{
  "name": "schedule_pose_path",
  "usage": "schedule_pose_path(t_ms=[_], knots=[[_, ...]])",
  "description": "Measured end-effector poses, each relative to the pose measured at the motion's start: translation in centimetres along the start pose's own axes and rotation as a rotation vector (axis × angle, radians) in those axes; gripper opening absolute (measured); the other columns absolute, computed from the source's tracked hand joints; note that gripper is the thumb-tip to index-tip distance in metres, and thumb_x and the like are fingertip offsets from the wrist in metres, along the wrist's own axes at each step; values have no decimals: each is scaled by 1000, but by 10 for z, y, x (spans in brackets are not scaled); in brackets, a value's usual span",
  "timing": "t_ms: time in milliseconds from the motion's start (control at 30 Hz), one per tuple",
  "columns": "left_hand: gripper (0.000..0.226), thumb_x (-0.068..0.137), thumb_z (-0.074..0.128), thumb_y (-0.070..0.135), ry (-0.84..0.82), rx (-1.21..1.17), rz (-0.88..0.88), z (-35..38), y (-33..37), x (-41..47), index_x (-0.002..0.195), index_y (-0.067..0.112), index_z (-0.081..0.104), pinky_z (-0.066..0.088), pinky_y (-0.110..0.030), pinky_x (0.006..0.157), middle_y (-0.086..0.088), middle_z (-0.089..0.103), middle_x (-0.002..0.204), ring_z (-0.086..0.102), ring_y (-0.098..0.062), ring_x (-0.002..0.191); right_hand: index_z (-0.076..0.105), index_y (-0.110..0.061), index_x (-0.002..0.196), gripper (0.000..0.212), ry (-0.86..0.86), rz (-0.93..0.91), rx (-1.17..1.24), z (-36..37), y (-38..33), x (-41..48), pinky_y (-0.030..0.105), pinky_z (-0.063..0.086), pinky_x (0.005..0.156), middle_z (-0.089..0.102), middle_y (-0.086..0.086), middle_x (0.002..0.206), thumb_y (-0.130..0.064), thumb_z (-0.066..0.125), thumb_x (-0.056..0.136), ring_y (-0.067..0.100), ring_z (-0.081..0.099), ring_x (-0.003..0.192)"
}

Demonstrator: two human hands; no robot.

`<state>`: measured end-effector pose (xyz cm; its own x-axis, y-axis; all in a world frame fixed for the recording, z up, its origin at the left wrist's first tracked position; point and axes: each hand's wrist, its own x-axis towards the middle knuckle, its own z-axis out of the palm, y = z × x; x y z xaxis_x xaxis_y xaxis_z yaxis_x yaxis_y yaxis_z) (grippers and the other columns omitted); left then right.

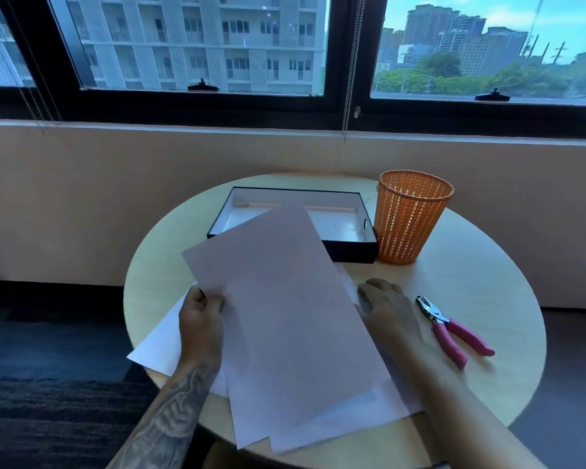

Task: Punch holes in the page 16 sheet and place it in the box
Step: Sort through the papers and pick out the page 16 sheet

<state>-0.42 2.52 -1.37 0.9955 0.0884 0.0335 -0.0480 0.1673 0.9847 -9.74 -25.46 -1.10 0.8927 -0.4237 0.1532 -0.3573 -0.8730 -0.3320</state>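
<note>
My left hand [201,316] pinches the left edge of a white sheet [285,316] and holds it lifted and tilted over the round table; no page number is readable on it. Under it lie more white sheets [159,343], spread on the table. Flat on those sheets rests my right hand [386,301], fingers spread at the lifted sheet's right edge. A hole punch [452,330] with pink handles lies on the table right of my right hand. The open black box [349,250] with a white inside stands behind the sheet, partly hidden by it.
An orange mesh basket [410,214] stands upright right of the box, touching or nearly touching it. The round wooden table [481,265] sits against a beige wall under a window. Dark floor lies to the left.
</note>
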Motion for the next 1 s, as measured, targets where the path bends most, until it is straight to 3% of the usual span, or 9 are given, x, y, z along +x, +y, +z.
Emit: schedule_pose_path(t_ms=[67,167,233,367,500,600,700,833,1000], knots=[[19,92,53,5,-9,14,6,1,1,-2,84,19,63,45,-34,64,-4,66,80,57,-20,69,74,-19,114,34,108,19,78,3,2,1,37,42,96,65,0,131,-40,61,91,27,51,121],[15,91,55,10,-28,49,14,1,-1,-1,85,20,64,47,-40,66,-12,69,86,60,-24,75,78,-23,106,26,152,39,166,6,6,4,32,43,89,70,-5,121,-32,61,89,20,54,113],[16,91,55,12,-37,68,18,0,-2,0,87,22,66,47,-43,66,-17,70,92,62,-27,78,78,-28,104,27,156,43,230,6,8,3,31,45,85,71,-9,113,-34,58,88,18,57,109],[24,92,55,8,-34,87,15,2,2,-2,88,26,69,50,-41,67,-10,72,90,64,-26,78,73,-38,111,26,262,151,436,-5,11,-3,35,53,78,75,-7,98,-40,57,91,17,67,93],[18,85,56,18,-75,100,31,2,-1,-2,93,25,70,51,-43,68,-10,73,91,65,-31,79,58,-21,136,43,393,198,894,-18,9,-2,34,58,77,72,0,98,-17,67,94,16,70,89],[19,91,56,14,-105,125,39,3,0,-3,95,26,71,50,-42,67,-10,73,91,63,-29,77,64,-13,129,35,453,234,1115,-40,1,0,33,58,81,72,-5,98,-16,69,94,9,70,89],[23,95,54,9,-101,125,41,3,0,-3,95,26,70,52,-42,69,-9,74,93,64,-27,78,69,-19,102,9,542,67,992,-68,-8,2,30,51,67,70,-1,84,-24,62,100,5,65,72],[19,97,54,14,-91,179,75,5,-1,-1,96,26,68,50,-40,65,-16,71,87,61,-29,72,53,-35,98,12,560,-96,995,-108,-31,0,40,57,61,74,3,102,-26,49,105,22,76,84],[18,99,52,11,-83,216,86,5,1,-2,105,21,66,42,-33,60,-10,65,73,52,-25,61,49,-37,97,13,641,-138,1132,-146,-49,-7,32,56,48,75,2,97,-29,48,106,23,78,73]])
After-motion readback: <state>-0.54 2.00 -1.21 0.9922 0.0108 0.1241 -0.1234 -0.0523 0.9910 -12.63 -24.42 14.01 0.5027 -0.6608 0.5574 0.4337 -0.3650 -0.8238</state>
